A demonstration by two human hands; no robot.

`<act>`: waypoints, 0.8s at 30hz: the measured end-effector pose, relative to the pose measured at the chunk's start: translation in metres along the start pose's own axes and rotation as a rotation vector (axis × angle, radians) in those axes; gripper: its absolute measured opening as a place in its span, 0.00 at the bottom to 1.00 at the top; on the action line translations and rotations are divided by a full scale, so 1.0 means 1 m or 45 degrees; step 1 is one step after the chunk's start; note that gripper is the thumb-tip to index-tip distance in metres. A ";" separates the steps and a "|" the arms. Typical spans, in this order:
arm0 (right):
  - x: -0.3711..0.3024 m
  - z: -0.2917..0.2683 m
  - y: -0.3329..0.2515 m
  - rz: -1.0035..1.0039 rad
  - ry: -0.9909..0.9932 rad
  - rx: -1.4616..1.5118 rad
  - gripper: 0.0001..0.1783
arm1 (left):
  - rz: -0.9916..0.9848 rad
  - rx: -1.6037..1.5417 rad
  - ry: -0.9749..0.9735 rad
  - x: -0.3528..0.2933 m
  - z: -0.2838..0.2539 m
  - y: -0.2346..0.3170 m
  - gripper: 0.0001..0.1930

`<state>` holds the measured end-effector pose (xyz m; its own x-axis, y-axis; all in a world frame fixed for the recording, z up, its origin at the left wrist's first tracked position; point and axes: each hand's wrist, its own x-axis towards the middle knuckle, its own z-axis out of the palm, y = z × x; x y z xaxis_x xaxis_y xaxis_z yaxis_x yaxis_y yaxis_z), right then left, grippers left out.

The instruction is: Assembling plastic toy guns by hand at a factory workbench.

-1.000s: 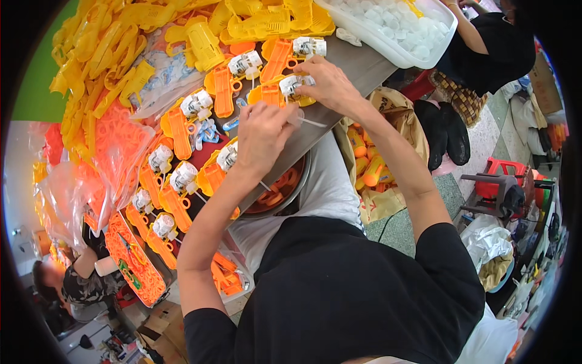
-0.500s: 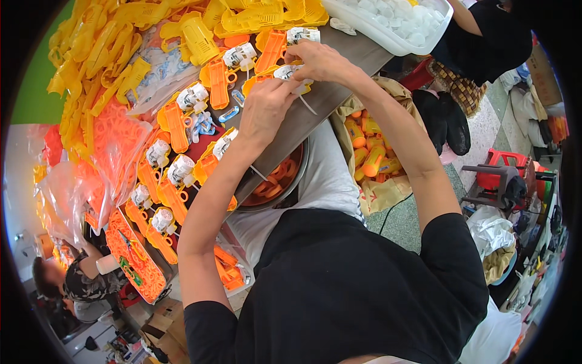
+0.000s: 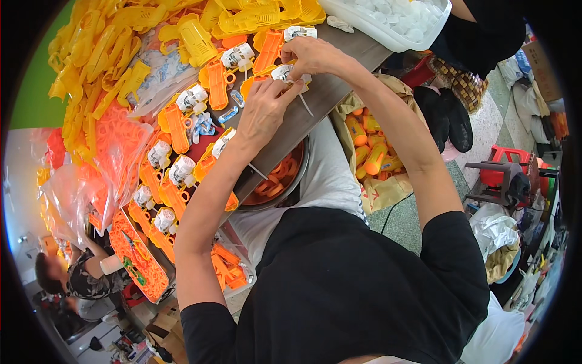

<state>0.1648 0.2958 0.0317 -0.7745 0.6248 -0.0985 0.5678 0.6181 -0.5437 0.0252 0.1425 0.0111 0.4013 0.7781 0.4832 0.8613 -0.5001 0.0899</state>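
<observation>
At the table's near edge, both hands meet over one toy gun half-shell, yellow and orange with a white mechanism [image 3: 281,73] in it. My left hand [image 3: 265,115] is closed, its fingertips pressed to the lower side of that white part. From above, my right hand [image 3: 320,57] bends over with thumb and fingers pinching at the same part; the exact grip is hidden. A thin white strip [image 3: 308,104] sticks out below the fingers. Similar half-assembled toy guns [image 3: 182,171] stand in rows to the left, with another white mechanism [image 3: 300,33] just beyond my right hand.
Yellow shells [image 3: 100,54] are heaped at the far left, beside bagged orange rings [image 3: 118,139]. A white tub [image 3: 388,30] of translucent pieces stands at the far right. Below are a metal bowl [image 3: 305,164] and a sack [image 3: 397,91] of orange-yellow toys. A co-worker [image 3: 91,273] sits at left.
My left fingers have shifted slightly up and right around the white mechanism, and my right thumb has drawn in on it. The rest of the scene keeps its arrangement, with a slight view shift.
</observation>
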 end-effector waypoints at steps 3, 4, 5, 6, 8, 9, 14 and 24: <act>-0.002 0.000 -0.002 0.021 0.014 0.000 0.24 | -0.044 0.022 0.032 0.005 -0.006 0.014 0.18; -0.001 0.000 -0.001 0.025 0.012 -0.001 0.24 | -0.045 0.018 0.032 0.005 -0.004 0.012 0.18; 0.001 -0.001 -0.002 0.039 -0.006 -0.002 0.24 | -0.067 0.063 0.060 0.004 -0.002 0.009 0.17; 0.002 -0.002 -0.002 0.055 -0.023 -0.003 0.24 | -0.089 0.109 0.088 0.003 0.000 0.008 0.17; 0.003 -0.001 -0.003 0.051 -0.025 -0.011 0.24 | -0.080 0.113 0.109 0.001 0.004 0.009 0.16; 0.003 -0.001 -0.003 0.049 -0.025 -0.018 0.24 | -0.069 0.117 0.128 0.001 0.006 0.009 0.16; 0.003 -0.004 -0.002 0.085 -0.079 0.008 0.24 | -0.079 0.102 0.102 0.005 0.004 0.010 0.17; 0.001 -0.001 -0.005 0.066 -0.040 -0.005 0.24 | -0.050 -0.012 0.033 0.007 0.003 -0.001 0.13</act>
<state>0.1613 0.2939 0.0357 -0.7524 0.6409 -0.1522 0.6083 0.5874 -0.5338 0.0278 0.1499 0.0117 0.3591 0.7871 0.5016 0.8732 -0.4730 0.1171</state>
